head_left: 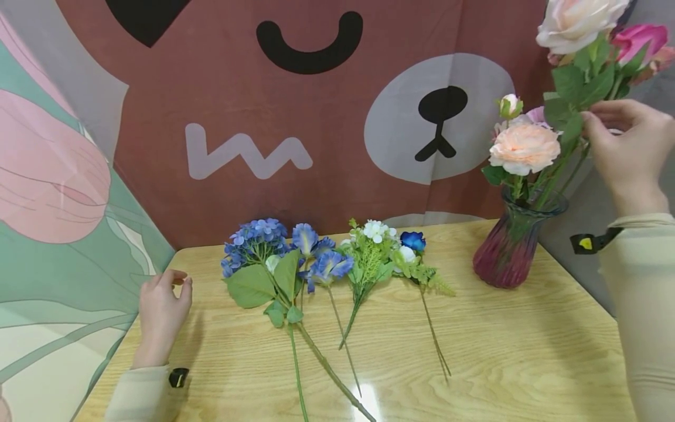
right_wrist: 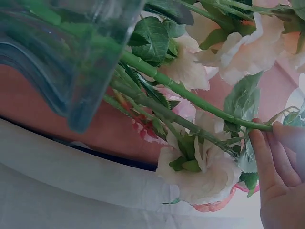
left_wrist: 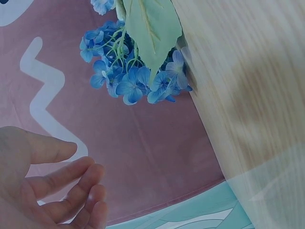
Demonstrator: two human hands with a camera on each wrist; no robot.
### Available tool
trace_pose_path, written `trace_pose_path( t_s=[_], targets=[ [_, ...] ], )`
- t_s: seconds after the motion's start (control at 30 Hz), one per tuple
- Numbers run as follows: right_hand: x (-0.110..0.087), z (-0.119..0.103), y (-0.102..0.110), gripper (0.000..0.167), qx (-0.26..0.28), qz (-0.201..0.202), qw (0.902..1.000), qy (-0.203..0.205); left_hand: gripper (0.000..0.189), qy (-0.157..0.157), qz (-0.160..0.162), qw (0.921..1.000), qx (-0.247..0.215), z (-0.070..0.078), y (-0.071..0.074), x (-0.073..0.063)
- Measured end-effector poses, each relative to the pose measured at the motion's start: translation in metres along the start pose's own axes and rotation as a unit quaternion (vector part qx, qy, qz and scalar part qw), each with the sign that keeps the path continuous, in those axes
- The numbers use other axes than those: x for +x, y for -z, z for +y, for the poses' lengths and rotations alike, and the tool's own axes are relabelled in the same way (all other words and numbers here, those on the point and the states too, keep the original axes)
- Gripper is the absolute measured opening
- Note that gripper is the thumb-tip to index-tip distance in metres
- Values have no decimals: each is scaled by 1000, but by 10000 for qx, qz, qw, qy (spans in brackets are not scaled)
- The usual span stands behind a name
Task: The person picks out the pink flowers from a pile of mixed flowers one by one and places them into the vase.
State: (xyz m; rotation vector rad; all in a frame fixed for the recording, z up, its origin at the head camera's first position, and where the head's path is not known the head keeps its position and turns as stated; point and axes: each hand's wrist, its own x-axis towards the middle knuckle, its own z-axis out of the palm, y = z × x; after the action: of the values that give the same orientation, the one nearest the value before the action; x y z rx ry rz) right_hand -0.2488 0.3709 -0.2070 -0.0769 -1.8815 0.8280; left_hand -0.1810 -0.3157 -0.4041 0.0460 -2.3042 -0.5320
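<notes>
At the right, my right hand (head_left: 630,146) pinches a green flower stem (right_wrist: 190,97) between thumb and fingers. That stem runs down into a glass vase (head_left: 503,252), blue at the rim and purple-pink below. A large pale rose (head_left: 580,23) and a bright pink bloom (head_left: 640,44) rise above the hand. Lower, beside the fingers, sits a peach flower (head_left: 524,147) with a small bud over it. My left hand (head_left: 163,305) hovers by the table's left edge, fingers loosely bent around nothing. Closest to it lies a blue hydrangea (head_left: 258,240) with broad leaves.
Along the wooden table (head_left: 506,351) lie blue irises (head_left: 329,266), a white flower bunch (head_left: 377,231) and a spray with a blue bloom (head_left: 413,240), stems toward the front. A bear-print cloth (head_left: 237,88) hangs behind; a tulip-print cloth (head_left: 47,281) hangs at left.
</notes>
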Motion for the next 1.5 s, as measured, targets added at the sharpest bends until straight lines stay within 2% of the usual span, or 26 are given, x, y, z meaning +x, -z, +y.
trace_pose_path(
  t_s=[0.2,0.43,0.8,1.1,1.3,1.5],
  targets=[
    [-3,2,-1,15,41,20,10000,57,12,7,-12,10000,11,-1,0,0],
    [-7,3,-1,23,-153,16,9998,100,13,40,-61,10000,34,-3,0,0],
    [-19,8,-3,37,-406,-433,9980,232,13,90,-128,9999,28,-1,0,0],
    [-25,16,-4,38,-311,-502,9978,305,12,63,-92,9999,31,0,1,0],
    [-28,18,-5,39,-253,-453,9984,206,12,65,-115,9999,18,0,0,1],
    [-31,19,-4,35,-64,-506,9985,221,12,48,-120,9999,33,0,1,1]
  ],
)
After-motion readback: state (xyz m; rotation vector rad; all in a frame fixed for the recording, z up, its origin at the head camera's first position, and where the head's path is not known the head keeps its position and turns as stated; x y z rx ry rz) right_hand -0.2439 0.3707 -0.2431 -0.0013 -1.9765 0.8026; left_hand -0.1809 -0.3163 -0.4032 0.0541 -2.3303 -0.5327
